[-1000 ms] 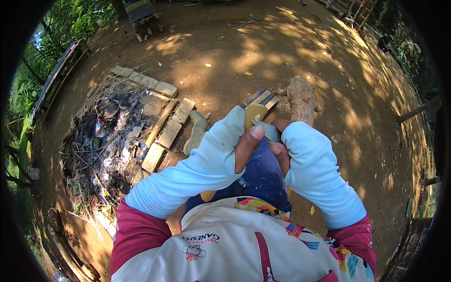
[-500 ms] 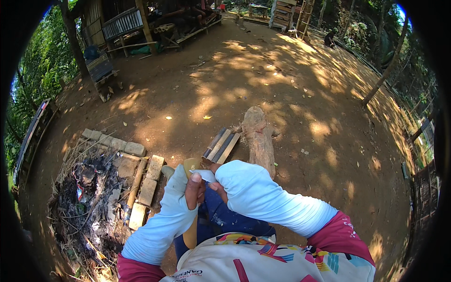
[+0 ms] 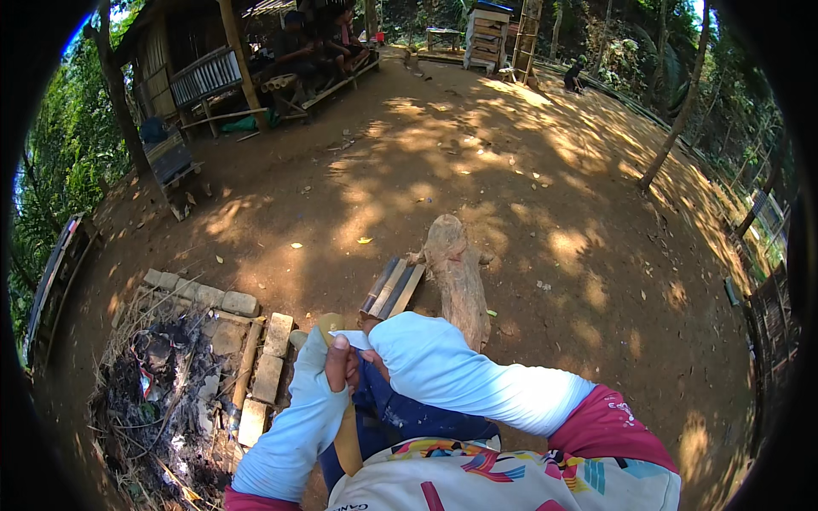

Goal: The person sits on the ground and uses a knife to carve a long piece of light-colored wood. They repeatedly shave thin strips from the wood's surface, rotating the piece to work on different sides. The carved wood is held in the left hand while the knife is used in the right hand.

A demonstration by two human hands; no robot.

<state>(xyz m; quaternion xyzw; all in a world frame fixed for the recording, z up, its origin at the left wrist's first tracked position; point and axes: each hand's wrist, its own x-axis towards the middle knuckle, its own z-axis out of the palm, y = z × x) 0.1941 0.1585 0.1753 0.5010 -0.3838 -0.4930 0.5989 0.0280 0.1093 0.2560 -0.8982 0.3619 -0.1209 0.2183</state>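
Observation:
Both my hands are close together over my lap. My left hand (image 3: 339,366) is closed, its thumb up against a small flat white piece (image 3: 351,339) whose kind I cannot make out. Just right of it, my right hand (image 3: 375,362) is closed at the piece's other end, mostly hidden by its pale blue sleeve. A long tan strip (image 3: 348,443), bamboo-like, runs up from my lap and passes behind the left sleeve. Its wider end (image 3: 331,322) shows beyond the hands.
Bamboo slats (image 3: 394,285) lie in front of me beside a thick log (image 3: 456,272). At left is an ash-filled fire pit (image 3: 170,383) edged with bricks (image 3: 277,335). Farther off are a bamboo hut (image 3: 204,81) with seated people and a wooden box stand (image 3: 487,38).
The view has tilted up slightly and shifted, so the ground and hut sit lower in it. My hands stay together at the white piece, with little visible movement.

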